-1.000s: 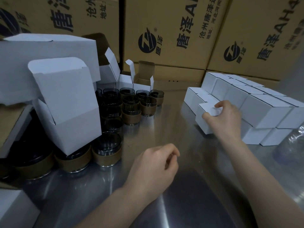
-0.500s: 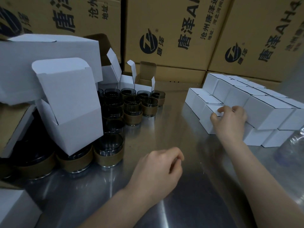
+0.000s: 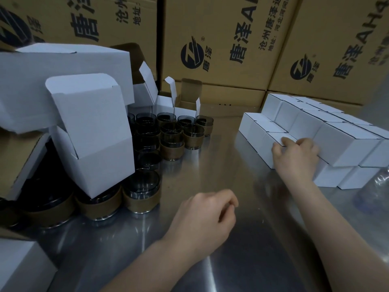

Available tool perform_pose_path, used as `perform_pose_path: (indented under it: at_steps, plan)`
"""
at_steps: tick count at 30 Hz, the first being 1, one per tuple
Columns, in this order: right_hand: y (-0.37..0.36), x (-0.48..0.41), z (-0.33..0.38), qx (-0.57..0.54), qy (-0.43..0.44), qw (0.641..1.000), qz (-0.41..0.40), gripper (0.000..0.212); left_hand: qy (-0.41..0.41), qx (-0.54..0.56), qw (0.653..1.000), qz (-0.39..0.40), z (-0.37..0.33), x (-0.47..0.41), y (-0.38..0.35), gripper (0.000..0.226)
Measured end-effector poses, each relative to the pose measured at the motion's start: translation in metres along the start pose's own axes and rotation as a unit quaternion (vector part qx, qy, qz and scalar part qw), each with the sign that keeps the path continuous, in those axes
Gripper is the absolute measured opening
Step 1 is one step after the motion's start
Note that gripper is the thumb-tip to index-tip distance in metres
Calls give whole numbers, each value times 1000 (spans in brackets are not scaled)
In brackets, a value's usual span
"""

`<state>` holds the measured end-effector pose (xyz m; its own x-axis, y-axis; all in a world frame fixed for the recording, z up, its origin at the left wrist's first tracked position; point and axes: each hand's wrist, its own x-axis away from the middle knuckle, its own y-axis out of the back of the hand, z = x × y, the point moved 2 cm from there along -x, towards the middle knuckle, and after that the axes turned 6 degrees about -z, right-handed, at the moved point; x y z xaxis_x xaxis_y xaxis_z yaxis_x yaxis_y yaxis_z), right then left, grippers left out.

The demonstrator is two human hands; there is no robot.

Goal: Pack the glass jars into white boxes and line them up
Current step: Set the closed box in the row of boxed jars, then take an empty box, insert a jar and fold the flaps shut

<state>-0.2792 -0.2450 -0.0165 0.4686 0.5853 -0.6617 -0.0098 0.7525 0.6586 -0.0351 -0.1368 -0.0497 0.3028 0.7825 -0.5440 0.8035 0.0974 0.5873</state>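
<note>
The right hand [image 3: 294, 159] lay over the front box [image 3: 262, 147], a small closed white cube at the near end of a low row of three like it on the right of the desk [image 3: 221, 178]; its fingers [image 3: 306, 142] were bent over the box's top and its thumb pressed the near top edge, so the hand held the box; behind that row more closed boxes [image 3: 347, 142] stood two high, sides touching, in straight lines. The left hand [image 3: 202, 222] was over the middle of the desk, its fingers loosely curled, narrow, holding nothing. The glass jars [image 3: 141, 192] stood unpacked on the left of the desk, set close in rows; each was short and round, of dark smoky glass with a brown band round its lower half and an open mouth. An open box [image 3: 94, 135], lid flap up, rested tilted on the nearest jars; more open boxes [image 3: 185, 106] stood behind the jars; brown printed cartons [image 3: 221, 39] walled the back.
</note>
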Motion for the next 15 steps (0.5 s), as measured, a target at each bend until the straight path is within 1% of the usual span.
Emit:
perform_pose_path:
  at_steps: [3, 5, 7, 9, 10, 12, 15]
  plan:
    - [3, 4, 5, 11, -3, 1000, 0, 34, 7, 7, 1000, -8, 3, -2, 0, 14]
    - [8, 7, 13, -15, 7, 1000, 3, 40, 19, 13, 1000, -6, 6, -3, -1, 17]
    - [16, 11, 26, -70, 28, 997, 8, 42, 31, 28, 999, -9, 8, -5, 0, 16]
    - [26, 20, 44, -160, 51, 985, 28, 39, 45, 44, 998, -11, 11, -5, 0, 14]
    - [32, 27, 55, -216, 63, 973, 44, 36, 52, 52, 997, -8, 11, -6, 0, 13]
    - [49, 46, 80, -325, 95, 938, 77, 31, 64, 59, 996, -2, 12, -6, 1, 11]
    - [75, 77, 118, -440, 135, 874, 153, 36, 83, 63, 995, -6, 12, -8, 3, 9]
